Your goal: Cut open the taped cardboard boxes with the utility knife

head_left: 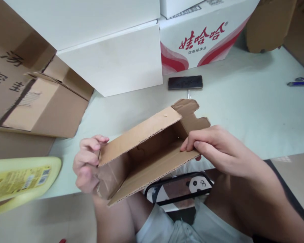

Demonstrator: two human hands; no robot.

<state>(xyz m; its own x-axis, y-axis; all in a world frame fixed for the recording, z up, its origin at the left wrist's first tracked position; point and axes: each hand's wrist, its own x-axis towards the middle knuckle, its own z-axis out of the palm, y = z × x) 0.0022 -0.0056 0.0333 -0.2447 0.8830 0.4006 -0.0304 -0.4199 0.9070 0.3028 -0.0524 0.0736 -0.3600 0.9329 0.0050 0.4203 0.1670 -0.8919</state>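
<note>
Phone (185, 82), white carton (116, 59) beyond cardboard box (142, 133)

Pale green tabletop (250, 111): dark phone (185, 82), white box (114, 62), red-lettered carton (192, 55), unclear blue item (298, 83).

Two hands (87, 163) (220, 148) — one phone (185, 82)

1. Right of phone (185, 82): passage over pale green cloth (255, 111), as far as a blue object (300, 82) near the edge.
2. Rear: blocked by stacked white boxes (111, 64) and red-lettered carton (200, 44).
3. Left: brown cartons (60, 108) bar the way; yellow container (22, 180) nearer, narrow gap between it and left hand (87, 162).
4. Small carton (142, 136): mouth open toward camera; right hand (212, 145) crowds its right end.
</note>
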